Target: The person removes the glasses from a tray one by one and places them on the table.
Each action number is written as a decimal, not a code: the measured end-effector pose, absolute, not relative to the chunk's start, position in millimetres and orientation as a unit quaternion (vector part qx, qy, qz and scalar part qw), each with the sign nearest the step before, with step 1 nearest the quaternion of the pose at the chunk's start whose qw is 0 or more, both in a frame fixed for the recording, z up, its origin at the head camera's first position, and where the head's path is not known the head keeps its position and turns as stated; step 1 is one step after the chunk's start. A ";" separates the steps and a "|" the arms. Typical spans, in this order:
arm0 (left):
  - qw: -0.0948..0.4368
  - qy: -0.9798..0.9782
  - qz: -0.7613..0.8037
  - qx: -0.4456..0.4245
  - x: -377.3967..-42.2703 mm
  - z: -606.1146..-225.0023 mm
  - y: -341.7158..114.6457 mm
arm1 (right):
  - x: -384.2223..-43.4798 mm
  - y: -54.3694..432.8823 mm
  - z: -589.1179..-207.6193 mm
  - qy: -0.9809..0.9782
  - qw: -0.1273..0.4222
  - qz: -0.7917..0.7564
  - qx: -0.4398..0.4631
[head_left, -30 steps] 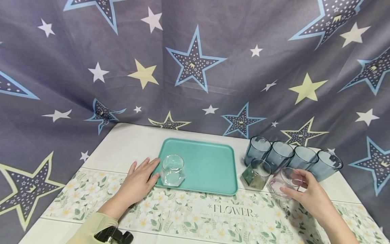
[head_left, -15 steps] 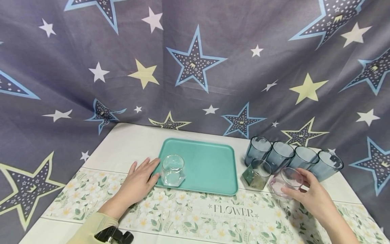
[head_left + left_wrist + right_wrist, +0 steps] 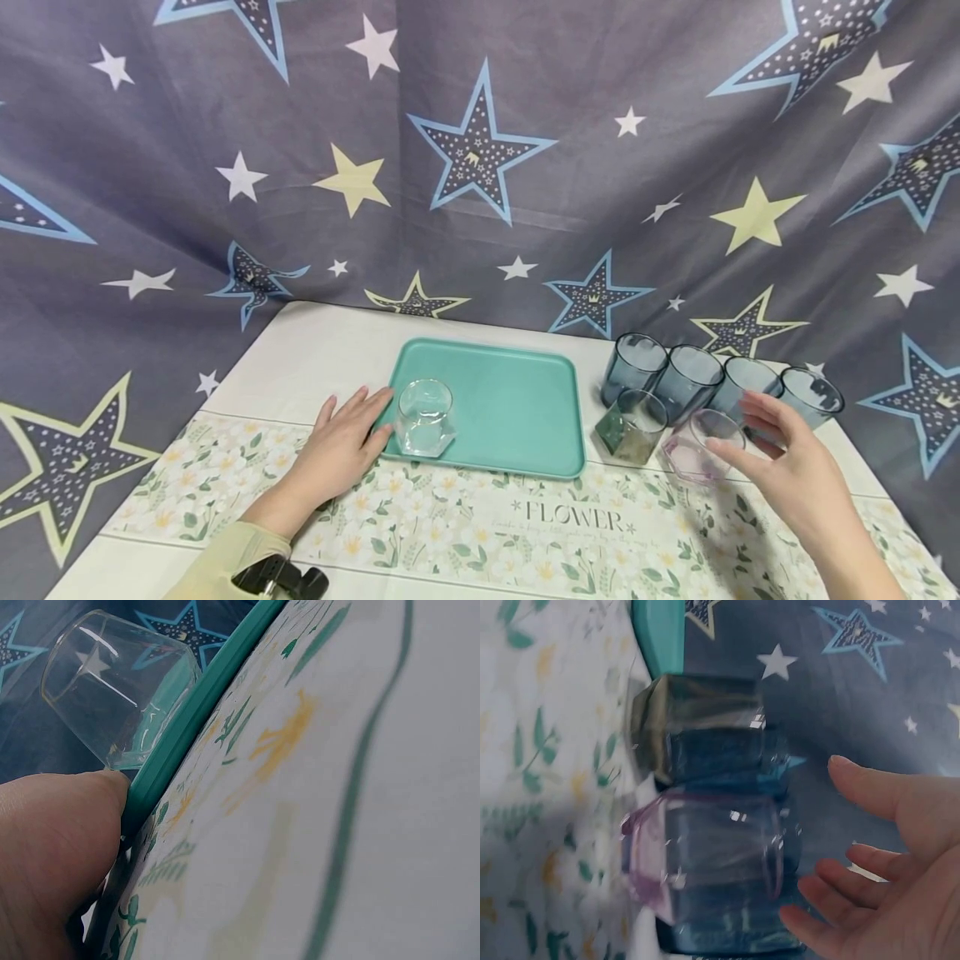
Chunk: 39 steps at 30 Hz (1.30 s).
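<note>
My right hand (image 3: 783,467) hovers over the near right side of a pink-tinted glass (image 3: 697,458), fingers spread and nothing held. In the right wrist view its fingers stand apart from the pink glass (image 3: 720,847). A grey-green glass (image 3: 636,429) stands left of the pink one. My left hand (image 3: 341,454) rests flat on the table against the left edge of a teal tray (image 3: 517,417). The thumb (image 3: 67,847) touches the tray's rim in the left wrist view. On the tray's left part, a clear glass (image 3: 425,421) stands upright near that hand.
A row of several tall blue glasses (image 3: 636,367) stands behind the pink and grey-green ones. A white table covering with a floral band (image 3: 525,533) lies under everything. Behind the table hangs a dark curtain (image 3: 465,250) patterned with stars.
My right hand's fingers have come off the pink glass, opened out, and moved up and back to the right. The pink glass stays in place; the left hand has not moved.
</note>
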<state>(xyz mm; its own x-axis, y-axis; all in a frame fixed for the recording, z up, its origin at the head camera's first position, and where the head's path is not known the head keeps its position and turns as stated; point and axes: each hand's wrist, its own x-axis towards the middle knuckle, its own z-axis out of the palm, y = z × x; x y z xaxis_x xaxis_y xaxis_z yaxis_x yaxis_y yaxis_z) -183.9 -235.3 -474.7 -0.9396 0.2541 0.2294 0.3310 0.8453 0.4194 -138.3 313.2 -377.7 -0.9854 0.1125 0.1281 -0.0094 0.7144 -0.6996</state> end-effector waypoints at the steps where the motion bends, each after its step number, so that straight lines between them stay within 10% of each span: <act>1: 0.083 -0.957 -0.232 -0.153 -183.9 -474.9 -235.4 | -137.7 310.1 -375.7 -0.922 0.084 0.377 -0.026; 39: 0.082 -0.957 -0.230 -0.154 -183.7 -474.2 -235.5 | -138.4 254.4 -348.2 -0.911 0.109 0.396 0.036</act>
